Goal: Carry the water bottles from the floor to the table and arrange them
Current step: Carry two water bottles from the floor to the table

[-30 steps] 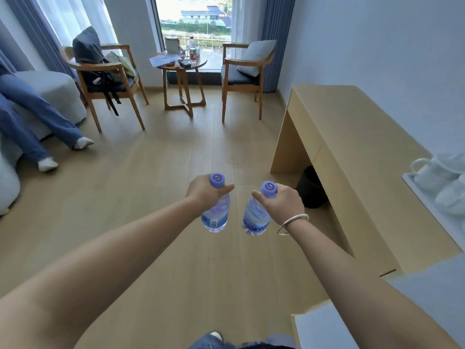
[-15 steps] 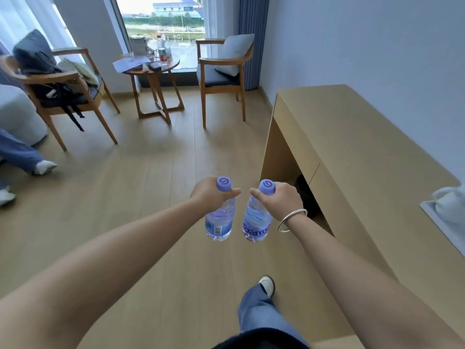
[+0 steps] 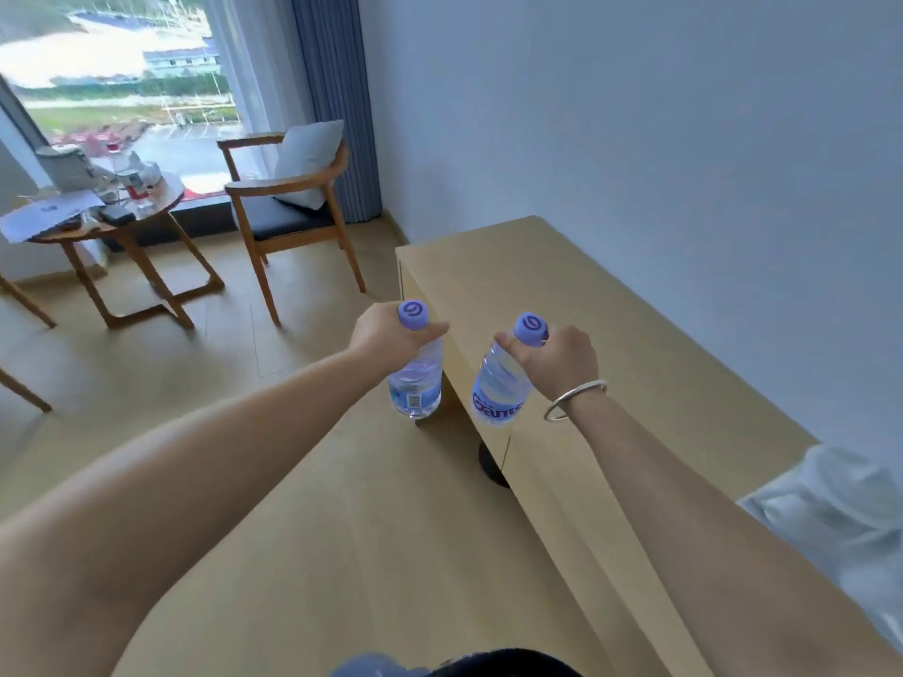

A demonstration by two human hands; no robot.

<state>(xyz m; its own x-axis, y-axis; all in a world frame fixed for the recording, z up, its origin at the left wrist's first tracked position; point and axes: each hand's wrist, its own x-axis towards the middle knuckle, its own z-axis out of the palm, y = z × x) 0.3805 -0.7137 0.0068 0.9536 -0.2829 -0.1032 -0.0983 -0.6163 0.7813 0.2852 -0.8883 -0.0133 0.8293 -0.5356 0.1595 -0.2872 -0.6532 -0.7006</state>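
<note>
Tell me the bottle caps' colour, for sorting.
Light purple caps, with a darker swirl; seen in the head view.

left hand (image 3: 386, 334) gripping bottle (image 3: 416, 383), right hand (image 3: 557, 359) likewise

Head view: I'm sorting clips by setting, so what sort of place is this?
Probably a hotel room or serviced flat: a long built-in desk along a bare wall, a wooden armchair beside a small round table, and a full-height window with curtains.

The items on the round side table (image 3: 166, 200) blur together; a pale, perhaps cloth, shape (image 3: 840, 510) is cut off at right.
</note>
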